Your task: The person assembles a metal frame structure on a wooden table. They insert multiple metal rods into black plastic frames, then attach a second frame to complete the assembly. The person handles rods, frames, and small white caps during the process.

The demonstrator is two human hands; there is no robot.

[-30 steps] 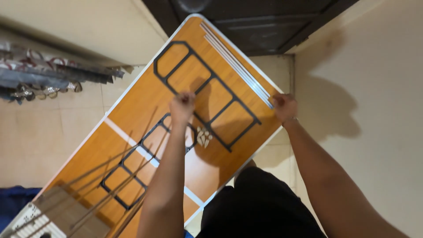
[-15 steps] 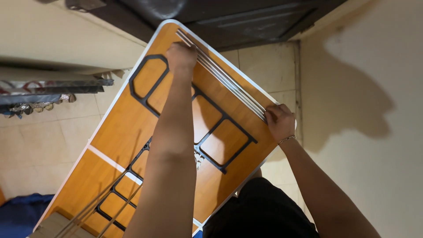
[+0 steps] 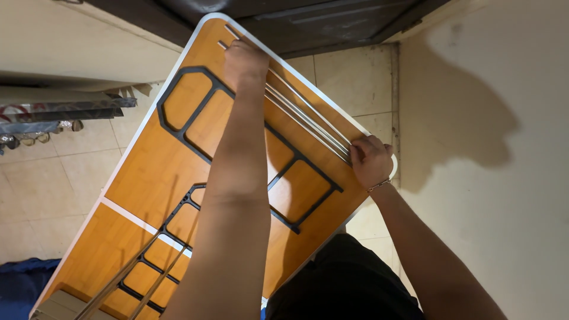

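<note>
Gripping the metal legs (image 3: 308,115) — left hand (image 3: 246,59), right hand (image 3: 370,160) — fingers curled shut on them.

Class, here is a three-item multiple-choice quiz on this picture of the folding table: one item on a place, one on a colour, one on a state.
1. Where is the left hand?
A. on the metal rods near the table's far end
B. on the floor tiles
C. on the wall

2. What colour is the folding table panel?
A. green
B. orange wood tone
C. black

3. How is the right hand?
A. hanging free
B. flat on the wall
C. gripping the metal rods at the table's edge

Answers: 1 A, it rests on the rods; 2 B, orange panel with black frame; 3 C, fingers curl over them.
</note>
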